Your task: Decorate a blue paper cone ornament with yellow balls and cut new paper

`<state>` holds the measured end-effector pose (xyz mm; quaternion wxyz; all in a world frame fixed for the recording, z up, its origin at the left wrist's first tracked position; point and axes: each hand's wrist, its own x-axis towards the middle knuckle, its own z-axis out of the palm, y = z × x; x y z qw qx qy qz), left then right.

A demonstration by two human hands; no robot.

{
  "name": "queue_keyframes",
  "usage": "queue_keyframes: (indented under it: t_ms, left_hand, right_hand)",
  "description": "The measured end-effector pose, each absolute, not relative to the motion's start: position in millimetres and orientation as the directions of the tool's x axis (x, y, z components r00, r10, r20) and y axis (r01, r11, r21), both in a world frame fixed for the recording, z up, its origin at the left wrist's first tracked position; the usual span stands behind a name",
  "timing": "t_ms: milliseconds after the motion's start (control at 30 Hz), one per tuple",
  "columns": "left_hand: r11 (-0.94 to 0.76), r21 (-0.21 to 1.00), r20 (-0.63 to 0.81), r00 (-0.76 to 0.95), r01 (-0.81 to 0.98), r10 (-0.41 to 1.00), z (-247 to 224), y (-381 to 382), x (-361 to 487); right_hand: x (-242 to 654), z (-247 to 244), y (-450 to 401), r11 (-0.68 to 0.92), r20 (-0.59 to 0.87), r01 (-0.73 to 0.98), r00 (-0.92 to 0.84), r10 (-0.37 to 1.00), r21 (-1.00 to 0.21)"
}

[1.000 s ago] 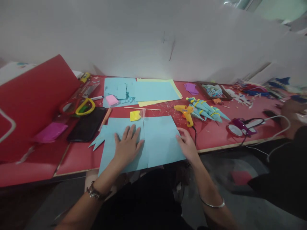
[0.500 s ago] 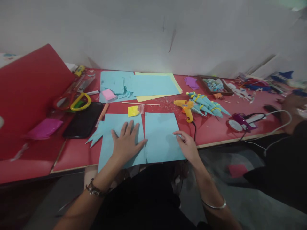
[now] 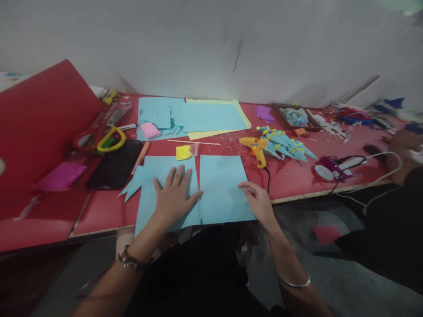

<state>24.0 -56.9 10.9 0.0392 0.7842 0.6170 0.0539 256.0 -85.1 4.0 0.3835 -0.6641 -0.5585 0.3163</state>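
Two light-blue paper sheets lie side by side at the table's front edge, a narrow gap between them and their near edges jutting past it. My left hand [image 3: 173, 193] rests flat on the left blue sheet [image 3: 152, 169], fingers spread and thumb reaching the gap. At the right blue sheet [image 3: 221, 189], my right hand [image 3: 259, 202] has thumb and forefinger together at its right edge, pinching the paper; the other fingers curl out of sight. Pointed blue paper pieces [image 3: 132, 187] stick out to the left. A yellow packet [image 3: 183, 152] and a thin wooden stick [image 3: 194, 142] lie just beyond the sheets.
A yellow glue gun [image 3: 258, 152] with a lit orange spot lies beside blue paper cones [image 3: 286, 144]. Left are a black phone [image 3: 115, 169], scissors [image 3: 112, 140] and a pink packet [image 3: 62, 176]. More paper sheets [image 3: 214, 116] lie by the wall. Another person [image 3: 396, 211] is at right.
Hands and sheets stay almost in place. My right fingertips have shifted very slightly at the edge of the right sheet.
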Motion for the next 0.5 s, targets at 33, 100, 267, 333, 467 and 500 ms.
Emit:
queue_keyframes:
  t_ms: [33, 100, 267, 333, 467, 500]
  left_hand:
    - [-0.238, 0.127, 0.039, 0.235, 0.963, 0.971, 11.1, -57.0, 24.0]
    - [-0.240, 0.122, 0.040, 0.237, 0.963, 0.971, 11.8, -57.2, 24.3]
    - [-0.239, 0.114, 0.035, 0.236, 0.964, 0.971, 12.3, -57.3, 24.4]
    - [-0.240, 0.110, 0.040, 0.237, 0.964, 0.971, 11.7, -57.4, 24.1]
    - [-0.240, 0.111, 0.048, 0.236, 0.964, 0.971, 10.1, -57.8, 24.2]
    - [-0.239, 0.115, 0.046, 0.235, 0.964, 0.971, 9.9, -57.7, 24.3]
  right_hand:
    - [256.1, 4.0, -85.2, -0.080, 0.011, 0.504, 0.175, 0.984, -0.860]
    - [256.2, 4.1, -85.3, -0.078, 0.015, 0.508, 0.176, 0.984, -0.858]
    - [256.5, 4.3, -85.6, -0.067, 0.030, 0.514, 0.179, 0.983, -0.855]
    - [256.7, 4.2, -85.7, -0.065, 0.031, 0.514, 0.176, 0.984, -0.855]
    - [257.4, 3.6, -85.9, -0.058, 0.031, 0.505, 0.165, 0.986, -0.861]
    - [257.6, 3.6, -85.9, -0.058, 0.031, 0.503, 0.166, 0.986, -0.863]
